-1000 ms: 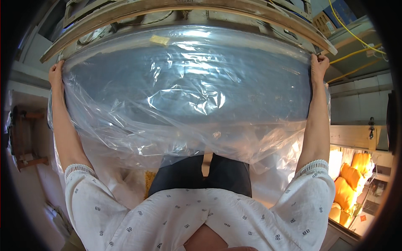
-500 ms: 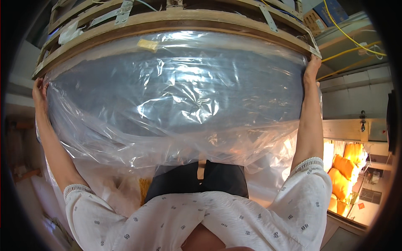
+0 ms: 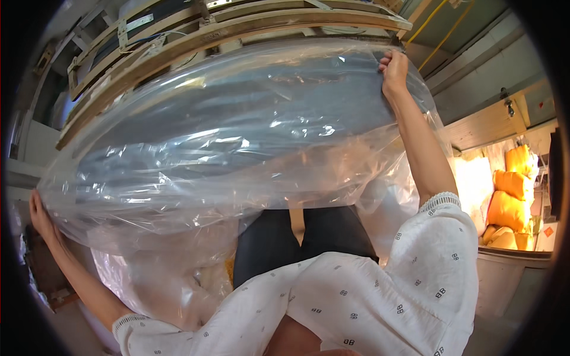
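Woodwork (image 3: 332,18) beyond, plastic sheet (image 3: 249,142) between left grip (image 3: 43,218) and right grip (image 3: 394,72)

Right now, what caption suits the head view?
Left hand and right hand at opposite sides of crinkled clear plastic sheeting beside pale wooden slats.

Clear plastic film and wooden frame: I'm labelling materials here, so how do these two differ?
The clear plastic film is see-through and glossy, while the wooden frame is opaque, brown and duller.
The film is loose and creased; the frame is made of bars.
The film hangs nearer the person's dark trousers; the frame lies beyond it, toward the top of the view.
Both stretch across much of the picture's width.
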The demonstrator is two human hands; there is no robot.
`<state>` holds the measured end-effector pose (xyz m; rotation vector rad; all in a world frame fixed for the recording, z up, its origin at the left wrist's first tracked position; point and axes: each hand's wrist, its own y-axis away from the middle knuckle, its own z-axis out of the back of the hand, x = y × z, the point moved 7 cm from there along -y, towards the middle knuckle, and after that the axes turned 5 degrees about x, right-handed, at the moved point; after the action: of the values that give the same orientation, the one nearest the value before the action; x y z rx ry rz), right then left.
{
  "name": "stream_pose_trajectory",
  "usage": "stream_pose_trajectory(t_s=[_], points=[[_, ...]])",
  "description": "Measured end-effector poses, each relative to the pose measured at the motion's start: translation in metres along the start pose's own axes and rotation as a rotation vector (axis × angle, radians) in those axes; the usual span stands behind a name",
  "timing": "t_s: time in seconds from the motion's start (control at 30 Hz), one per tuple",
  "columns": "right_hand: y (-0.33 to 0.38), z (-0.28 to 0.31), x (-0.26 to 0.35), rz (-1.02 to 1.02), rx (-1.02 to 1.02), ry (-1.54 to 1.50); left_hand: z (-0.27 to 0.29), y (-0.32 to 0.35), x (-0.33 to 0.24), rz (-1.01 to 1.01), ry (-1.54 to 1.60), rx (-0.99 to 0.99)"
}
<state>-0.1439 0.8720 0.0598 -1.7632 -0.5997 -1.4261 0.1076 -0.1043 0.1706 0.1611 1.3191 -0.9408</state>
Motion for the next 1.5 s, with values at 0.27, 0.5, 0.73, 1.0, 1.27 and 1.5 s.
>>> stream_pose_trajectory(t_s=[0.27,0.5,0.73,1.0,1.27,1.5], points=[[0.148,-0.056,0.047,-0.368,1.025,0.237,0.234,0.170,-0.017,0.123,0.032,-0.492],[0.181,-0.051,0.073,-0.064,1.025,0.006,0.297,0.243,-0.008,0.222,-0.729,-0.414],[0.189,-0.031,0.092,0.030,0.979,0.005,-0.029,0.193,-0.108,-0.288,-1.130,0.292],[0.197,-0.018,0.089,-0.021,0.997,-0.066,-0.435,0.366,-0.313,-0.661,-0.100,1.004],[0.206,-0.006,0.094,-0.113,1.087,-0.115,-0.520,0.386,-0.335,-0.696,-0.010,1.134],[0.206,0.002,0.092,-0.122,1.207,-0.059,-0.530,0.384,-0.327,-0.620,0.133,1.273]])
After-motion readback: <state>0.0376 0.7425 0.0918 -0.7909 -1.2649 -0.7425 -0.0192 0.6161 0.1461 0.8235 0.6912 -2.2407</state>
